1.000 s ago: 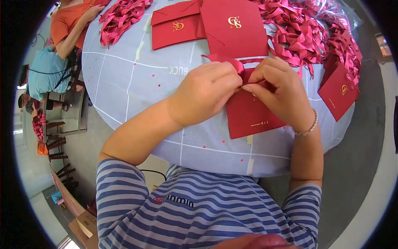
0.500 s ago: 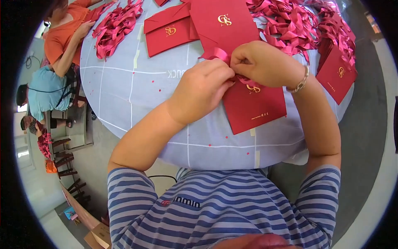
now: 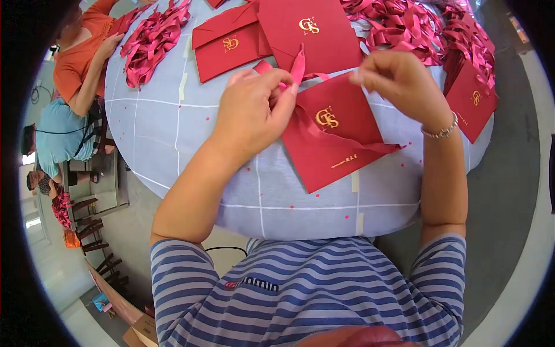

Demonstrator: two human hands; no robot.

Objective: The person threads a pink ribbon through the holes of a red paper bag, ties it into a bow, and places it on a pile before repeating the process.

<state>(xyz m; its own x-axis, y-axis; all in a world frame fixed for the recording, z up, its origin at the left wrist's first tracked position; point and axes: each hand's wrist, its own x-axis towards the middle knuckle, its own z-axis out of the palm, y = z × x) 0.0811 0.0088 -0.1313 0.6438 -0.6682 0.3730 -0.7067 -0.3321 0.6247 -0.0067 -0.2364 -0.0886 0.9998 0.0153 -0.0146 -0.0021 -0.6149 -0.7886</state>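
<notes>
A red bag with a gold logo [image 3: 347, 124] lies flat and tilted on the cloth-covered table in front of me. A pink ribbon [image 3: 298, 65] rises at its upper left, and one ribbon end trails across the bag's lower part. My left hand [image 3: 254, 107] pinches the ribbon between thumb and forefinger at the bag's upper left corner. My right hand [image 3: 393, 81] hovers above the bag's upper right corner, its fingers curled and blurred; whether it holds anything is too smeared to tell.
More red bags [image 3: 309, 29] lie behind, with ribbon heaps at the back left [image 3: 153, 46] and back right [image 3: 404, 32]. Other bags [image 3: 474, 104] lie at the right edge. A person in orange [image 3: 81, 63] and others sit at the left.
My hands have moved apart, the right one up and to the right, the left one leftward. The bag has shifted left, and its logo and a trailing ribbon end now show.
</notes>
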